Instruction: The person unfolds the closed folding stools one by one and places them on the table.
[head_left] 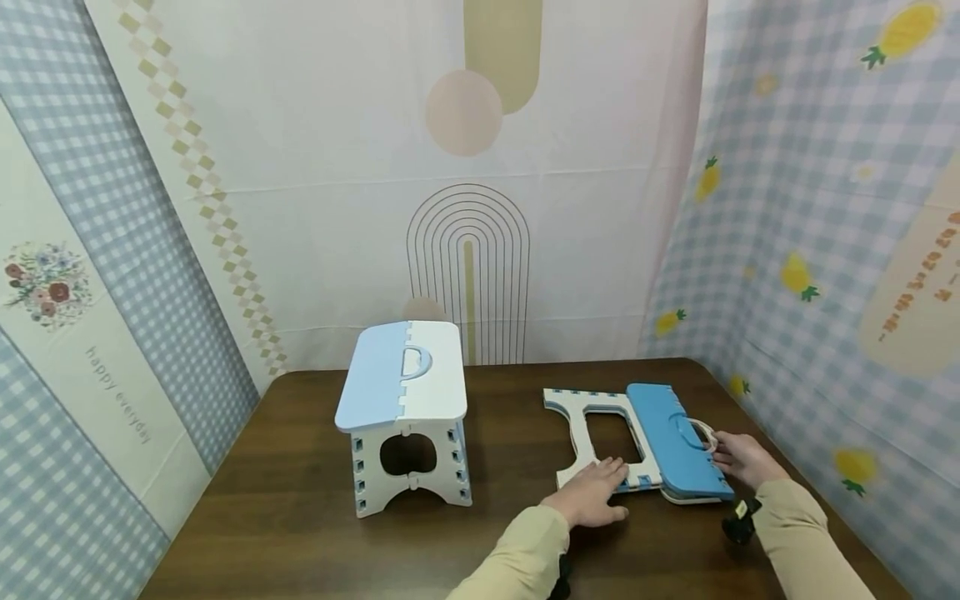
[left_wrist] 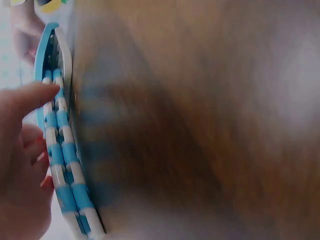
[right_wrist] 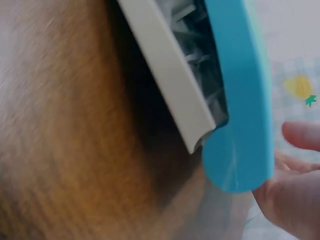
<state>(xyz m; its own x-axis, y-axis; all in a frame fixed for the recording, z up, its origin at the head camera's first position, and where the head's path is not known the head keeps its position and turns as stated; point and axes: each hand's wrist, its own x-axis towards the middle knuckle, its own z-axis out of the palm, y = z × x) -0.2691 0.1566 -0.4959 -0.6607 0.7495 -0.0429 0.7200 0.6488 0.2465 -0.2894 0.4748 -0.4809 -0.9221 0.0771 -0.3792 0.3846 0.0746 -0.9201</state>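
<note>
A folded blue-and-white folding stool (head_left: 682, 446) lies flat on the table, its white leg panel (head_left: 581, 421) to the left and its blue seat half to the right. My left hand (head_left: 594, 492) rests on the near edge of the leg panel, fingers extended over it. In the left wrist view its thumb (left_wrist: 37, 97) reaches to the blue-and-white hinge edge (left_wrist: 62, 150). At the right side, my right hand (head_left: 746, 458) holds the white carry handle (head_left: 703, 433) with curled fingers. The right wrist view shows the blue seat end (right_wrist: 245, 100) beside that hand.
A second folding stool (head_left: 408, 417), light blue and white, stands unfolded on the left part of the brown wooden table (head_left: 285, 500). Patterned cloths (head_left: 337, 100) hang behind the table and along both sides.
</note>
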